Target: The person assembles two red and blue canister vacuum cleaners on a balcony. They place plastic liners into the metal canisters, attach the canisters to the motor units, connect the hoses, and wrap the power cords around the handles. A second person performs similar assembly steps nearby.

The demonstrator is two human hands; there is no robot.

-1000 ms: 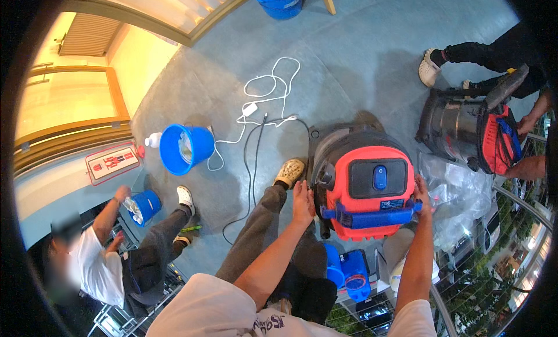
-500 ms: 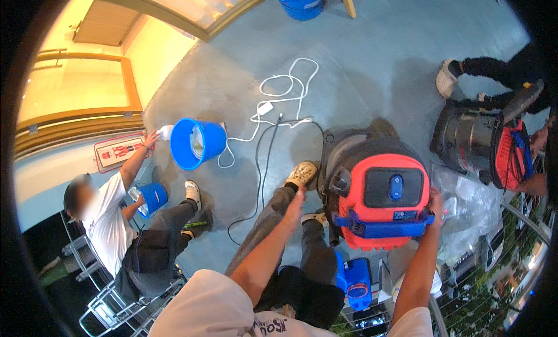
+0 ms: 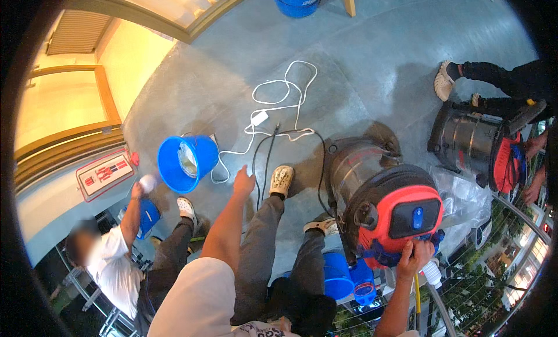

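A wet-dry vacuum cleaner [image 3: 366, 174] with a steel drum and a red and black top leans toward me, right of my feet. My right hand [image 3: 415, 257] is closed round the blue handle [image 3: 389, 254] at the near edge of its top. Stretched out ahead over the floor, my left hand [image 3: 244, 183] is empty, its fingers extended. Nearest to it lie a black cable [image 3: 271, 151] and a white extension cord [image 3: 222, 177] with a white socket block [image 3: 259, 118]. The black cable's end lies close to the block.
A large blue bucket [image 3: 206, 157] stands at left, near a person [image 3: 110, 261] holding a white object [image 3: 147, 183]. At right, another person's hands [image 3: 533, 192] are at a second vacuum [image 3: 471, 139]. Clear plastic sheeting [image 3: 462, 197], blue containers [image 3: 337, 279] and a railing [image 3: 517, 215] are nearby.
The vacuum has tipped toward me, baring its drum. My left hand has swung left and outward, and my left foot has shifted left. The person at left has drawn the white object away from the bucket.
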